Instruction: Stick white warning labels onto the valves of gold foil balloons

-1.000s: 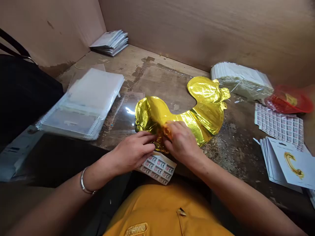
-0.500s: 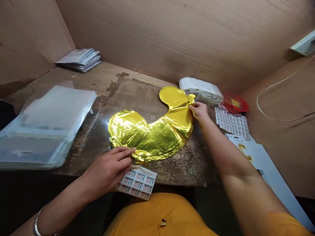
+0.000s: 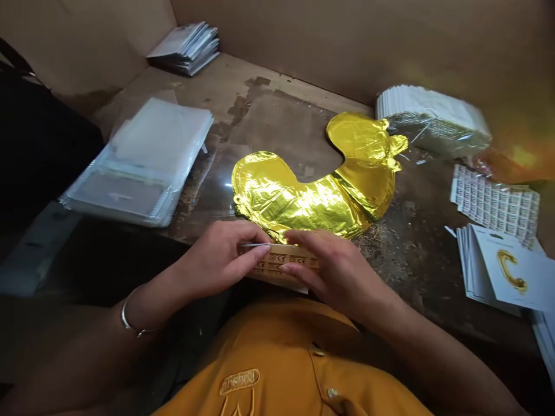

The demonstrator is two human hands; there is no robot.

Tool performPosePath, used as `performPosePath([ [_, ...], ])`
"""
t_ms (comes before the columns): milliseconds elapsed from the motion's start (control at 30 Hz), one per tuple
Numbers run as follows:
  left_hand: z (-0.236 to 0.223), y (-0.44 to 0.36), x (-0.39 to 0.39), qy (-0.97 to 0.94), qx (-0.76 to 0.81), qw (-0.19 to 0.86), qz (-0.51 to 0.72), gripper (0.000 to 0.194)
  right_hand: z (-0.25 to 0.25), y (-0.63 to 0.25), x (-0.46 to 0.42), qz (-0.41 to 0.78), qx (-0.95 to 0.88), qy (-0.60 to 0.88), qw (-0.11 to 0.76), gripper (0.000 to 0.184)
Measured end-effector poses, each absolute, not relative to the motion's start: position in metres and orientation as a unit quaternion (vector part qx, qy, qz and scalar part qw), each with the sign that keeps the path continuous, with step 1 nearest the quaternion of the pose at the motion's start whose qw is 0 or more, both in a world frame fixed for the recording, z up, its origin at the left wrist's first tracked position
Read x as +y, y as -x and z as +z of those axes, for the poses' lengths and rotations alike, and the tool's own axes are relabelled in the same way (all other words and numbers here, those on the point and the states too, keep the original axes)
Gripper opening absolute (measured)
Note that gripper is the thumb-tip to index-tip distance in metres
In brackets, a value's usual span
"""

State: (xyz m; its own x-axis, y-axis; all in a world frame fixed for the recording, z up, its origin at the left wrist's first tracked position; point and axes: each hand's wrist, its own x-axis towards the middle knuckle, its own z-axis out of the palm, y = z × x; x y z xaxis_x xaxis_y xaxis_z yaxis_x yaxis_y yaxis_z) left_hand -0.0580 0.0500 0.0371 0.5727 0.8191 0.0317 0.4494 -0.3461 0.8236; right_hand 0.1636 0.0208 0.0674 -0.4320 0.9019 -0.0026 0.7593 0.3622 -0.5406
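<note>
A flat gold foil balloon (image 3: 303, 202), curved like a letter C, lies creased on the table in front of me. My left hand (image 3: 229, 248) pinches a sheet of small printed CE stickers (image 3: 277, 261) between thumb and fingers, at the near table edge. On the right part of the same sheet is my right hand (image 3: 332, 260), its thumb on the printed face and its fingers over the top edge. The sheet is bent and seen at a slant. Fingers hide part of it and the balloon's lower rim.
Clear plastic sleeves (image 3: 147, 162) are stacked at left. Folded cards (image 3: 186, 49) lie in the back left corner. At right are a wrapped white stack (image 3: 429, 118), more sticker sheets (image 3: 494, 202), a blurred red basket (image 3: 507, 164) and white cards (image 3: 507, 266) picturing a gold C.
My right hand has left the balloon's right side and come to the sticker sheet. My left hand has lifted the sheet and tilted it. The view has shifted.
</note>
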Motion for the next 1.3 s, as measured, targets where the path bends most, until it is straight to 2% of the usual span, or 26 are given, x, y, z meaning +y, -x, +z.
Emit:
performPosePath([
  [67,0.039,0.058,0.043,-0.717,0.452,0.482,0.223,0.017,0.063,-0.157,0.011,0.276,-0.790,0.531,0.133,0.015],
  [200,0.024,0.059,0.033,-0.540,0.498,0.624,0.268,0.027,0.049,-0.169,0.022,0.405,-0.707,0.565,0.128,0.019],
  [267,0.016,0.059,0.029,-0.466,0.498,0.672,0.288,0.028,0.047,-0.173,0.025,0.434,-0.697,0.560,0.110,0.020],
  [367,0.010,0.056,0.022,-0.401,0.496,0.706,0.307,0.026,0.053,-0.170,0.021,0.304,-0.755,0.569,0.116,0.015],
  [433,0.010,0.053,0.019,-0.391,0.498,0.708,0.314,0.026,0.058,-0.161,0.014,0.191,-0.797,0.554,0.144,0.023],
  [500,0.011,0.050,0.017,-0.412,0.499,0.691,0.320,0.024,0.060,-0.151,0.009,0.155,-0.814,0.538,0.156,0.023],
  [667,0.009,0.050,0.012,-0.491,0.482,0.648,0.327,0.023,0.054,-0.140,0.010,0.303,-0.747,0.567,0.171,0.010],
  [800,0.005,0.052,0.007,-0.405,0.461,0.725,0.312,0.036,0.051,-0.143,0.016,0.453,-0.665,0.565,0.180,0.012],
  [867,0.004,0.053,0.008,-0.371,0.454,0.752,0.301,0.039,0.051,-0.145,0.019,0.492,-0.642,0.563,0.169,0.012],
  [1000,0.007,0.052,0.011,-0.372,0.451,0.767,0.266,0.030,0.051,-0.147,0.021,0.515,-0.632,0.558,0.158,0.014],
  [1067,0.007,0.051,0.013,-0.373,0.468,0.759,0.256,0.025,0.050,-0.148,0.020,0.478,-0.661,0.554,0.163,0.013],
  [1133,0.007,0.049,0.013,-0.384,0.483,0.742,0.262,0.022,0.050,-0.147,0.018,0.367,-0.724,0.552,0.190,0.008],
  [1233,0.006,0.049,0.012,-0.408,0.478,0.726,0.278,0.021,0.049,-0.143,0.015,0.195,-0.803,0.517,0.222,0.017],
  [1300,0.006,0.049,0.012,-0.421,0.470,0.721,0.286,0.020,0.048,-0.140,0.013,0.161,-0.825,0.492,0.226,0.015],
])
